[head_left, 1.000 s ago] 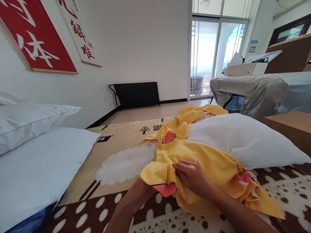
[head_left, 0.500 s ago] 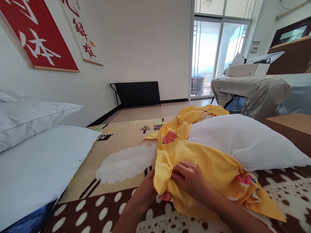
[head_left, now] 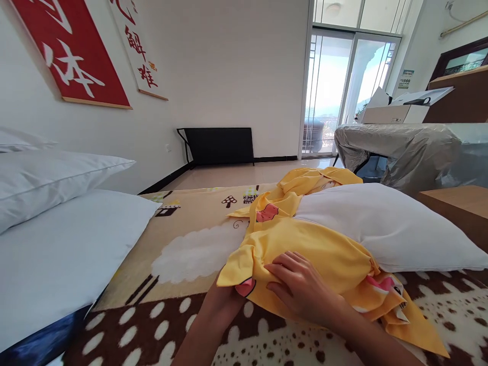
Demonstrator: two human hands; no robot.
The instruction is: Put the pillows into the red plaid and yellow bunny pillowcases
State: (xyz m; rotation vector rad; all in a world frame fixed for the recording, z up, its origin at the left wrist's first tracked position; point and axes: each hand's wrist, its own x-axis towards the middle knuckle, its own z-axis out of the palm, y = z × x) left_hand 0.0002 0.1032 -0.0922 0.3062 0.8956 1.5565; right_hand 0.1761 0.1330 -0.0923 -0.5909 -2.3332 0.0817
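A yellow pillowcase (head_left: 320, 244) with pink prints is partly drawn over a white pillow (head_left: 396, 223), whose right part lies bare. My left hand (head_left: 227, 300) is at the near left corner of the pillowcase. Its fingers are hidden beneath the cloth, so their closing does not show. My right hand (head_left: 301, 282) rests on top of the case, just right of that corner, with bent fingers gathering the fabric. Loose yellow cloth bunches at the pillow's far side and at its near right side.
A patterned blanket (head_left: 190, 254) lies beneath. White pillows (head_left: 68, 244) are stacked at the left. To the right stand a brown box (head_left: 457, 198) and a plastic-covered table (head_left: 400, 142) bearing an opened white carton (head_left: 396, 114). A black folded frame (head_left: 219, 146) leans against the wall.
The pillowcase corner has spread out leftward and down over my left hand. My right hand has stayed nearly in place on the cloth. The view has shifted slightly.
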